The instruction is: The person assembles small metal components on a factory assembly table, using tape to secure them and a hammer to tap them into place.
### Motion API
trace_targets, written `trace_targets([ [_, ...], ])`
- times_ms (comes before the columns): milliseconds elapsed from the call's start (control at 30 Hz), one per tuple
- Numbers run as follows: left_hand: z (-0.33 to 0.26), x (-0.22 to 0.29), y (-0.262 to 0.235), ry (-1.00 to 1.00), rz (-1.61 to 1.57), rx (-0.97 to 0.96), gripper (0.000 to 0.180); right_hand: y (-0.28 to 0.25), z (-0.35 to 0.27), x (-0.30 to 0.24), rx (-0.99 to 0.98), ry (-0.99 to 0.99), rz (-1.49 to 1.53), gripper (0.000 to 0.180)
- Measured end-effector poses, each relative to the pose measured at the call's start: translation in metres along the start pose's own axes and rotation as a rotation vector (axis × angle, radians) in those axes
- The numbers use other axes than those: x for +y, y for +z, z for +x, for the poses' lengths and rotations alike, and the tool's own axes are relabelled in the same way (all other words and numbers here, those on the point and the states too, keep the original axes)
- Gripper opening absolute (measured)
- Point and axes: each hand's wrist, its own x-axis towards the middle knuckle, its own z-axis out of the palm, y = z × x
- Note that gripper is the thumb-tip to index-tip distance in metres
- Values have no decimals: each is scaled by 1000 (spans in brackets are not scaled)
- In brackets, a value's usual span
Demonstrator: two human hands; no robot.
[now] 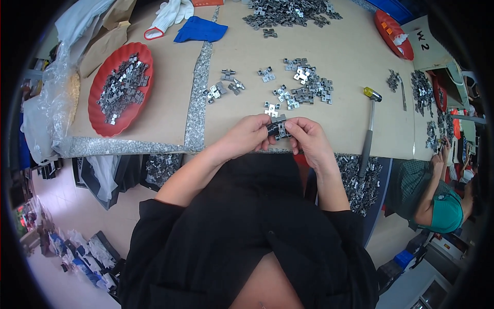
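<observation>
Close to the table's front edge, my left hand [252,135] and my right hand [310,138] meet over a small silver-grey metal piece [280,127]. Both are closed, with thumbs and fingers pinching it from either side. A dark part shows at the left fingertips; whether it is separate from the metal piece I cannot tell. Just beyond my fingers lies another bright metal piece [272,108]. Further on, a loose cluster of similar metal pieces [306,90] is spread out, and a few more metal pieces [222,88] lie to the left.
A red scalloped dish [94,110] holding many metal pieces is at the left. A hammer [369,131] with a yellow head end overhangs the front edge at right. A blue cloth [201,30], a white glove [170,16] and a large heap [288,13] lie far back. Another person [445,212] works at right.
</observation>
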Motion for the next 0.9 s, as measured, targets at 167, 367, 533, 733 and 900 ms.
trace_targets([
  [167,-1,5,2,-46,42,17,17,-5,-1,2,-58,-46,-22,18],
  [367,2,3,2,-43,-17,0,21,-3,-2,9,-14,-86,-1,16],
  [533,2,2,4,33,-60,24,21,0,-2,10,-8,-103,14,15],
  [733,2,7,7,-20,-160,79,12,4,-1,10,56,-141,40,15],
  [900,-1,-9,35,240,-64,377,24,16,-3,12,360,-219,318,17],
])
